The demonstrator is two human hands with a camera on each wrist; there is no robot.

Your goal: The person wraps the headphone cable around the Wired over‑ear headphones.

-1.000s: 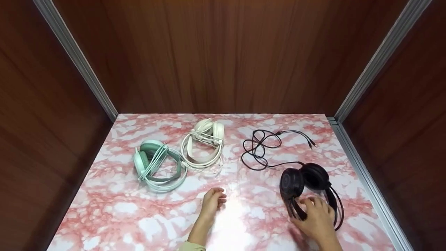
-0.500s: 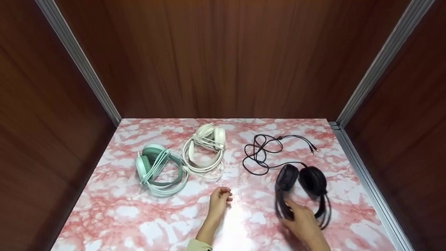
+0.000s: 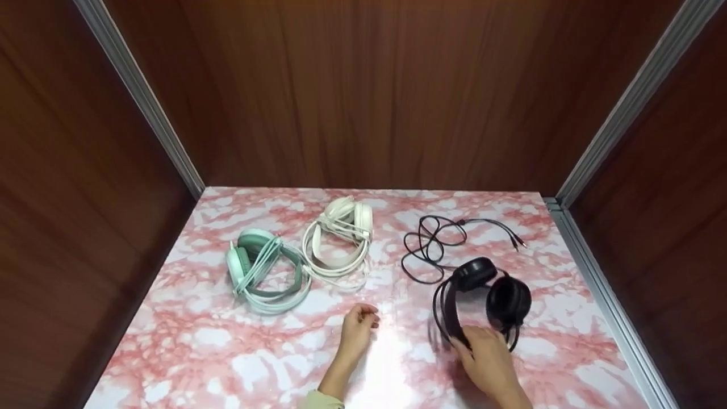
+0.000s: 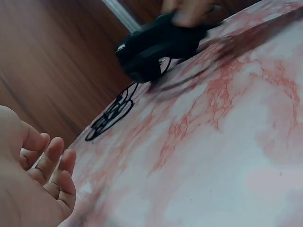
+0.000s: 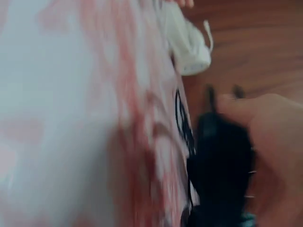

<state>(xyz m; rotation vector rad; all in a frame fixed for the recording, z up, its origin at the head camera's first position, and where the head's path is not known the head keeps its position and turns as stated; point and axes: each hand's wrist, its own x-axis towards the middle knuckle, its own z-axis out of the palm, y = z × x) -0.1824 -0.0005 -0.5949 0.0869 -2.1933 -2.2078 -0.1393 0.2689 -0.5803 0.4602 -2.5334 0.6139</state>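
Observation:
My right hand (image 3: 487, 359) grips black over-ear headphones (image 3: 475, 275) by the headband, at the right of the table in the head view. Both ear cups point away from me, turned at different angles. In the left wrist view the headphones (image 4: 151, 49) show over the tabletop with a blurred shadow below; in the right wrist view they are a dark blur. Their black cable (image 3: 423, 250) lies in loose loops behind, its plug ends to the right. My left hand (image 3: 358, 335) hangs near the table's middle, fingers loosely curled, holding nothing.
Mint green headphones (image 3: 232, 270), cable wound round them, lie at the left. White headphones (image 3: 363, 218), bundled likewise, lie beside them toward the back. Brown wood-grain panels (image 3: 363, 102) with grey metal corner posts enclose the marbled pink table (image 3: 193, 352) at back and sides.
My right hand has shifted the black headphones slightly left and turned them, swinging the ear cups to the right. My left hand moved slightly right. The cable loops keep their shape.

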